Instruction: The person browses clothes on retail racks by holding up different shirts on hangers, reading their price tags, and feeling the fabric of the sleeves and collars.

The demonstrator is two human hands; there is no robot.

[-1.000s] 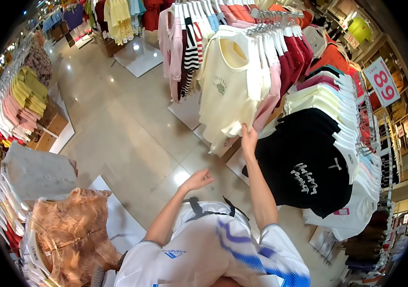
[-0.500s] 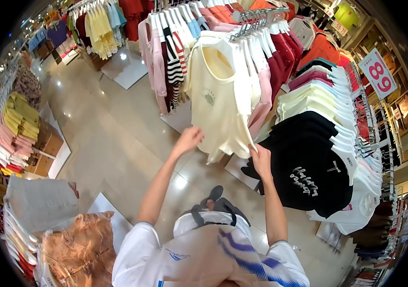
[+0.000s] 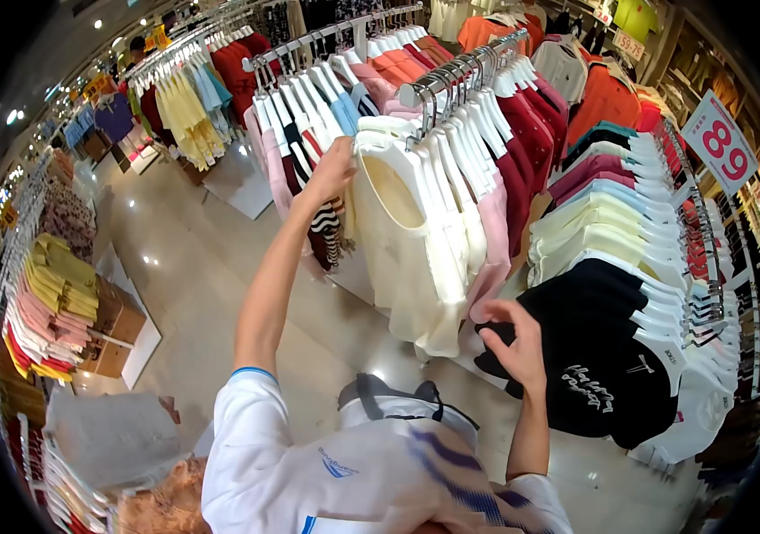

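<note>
A cream T-shirt [image 3: 406, 258] with a wide round neckline hangs at the front end of a rack on a white hanger. My left hand [image 3: 333, 171] is raised to its shoulder edge, fingers closed there; the fingertips are partly hidden. Low on the other side, my right hand [image 3: 515, 343] is off the T-shirt, thumb and fingers curved apart with nothing between them. It hovers in front of a black T-shirt [image 3: 593, 356] with white lettering. White hangers [image 3: 440, 160] with pink and dark red tops sit close behind the cream one.
A metal rail [image 3: 473, 64] carries the hangers. Striped tops [image 3: 325, 227] hang on the neighbouring rail at left. At right stand a rack of T-shirts and a price sign [image 3: 720, 144]. More racks, with yellow tops [image 3: 61, 271], line the left side of the tiled floor [image 3: 202, 294].
My left hand has risen from beside the cream T-shirt's hem to its shoulder. My right hand has let go of the hem and opened. The view has shifted slightly.
</note>
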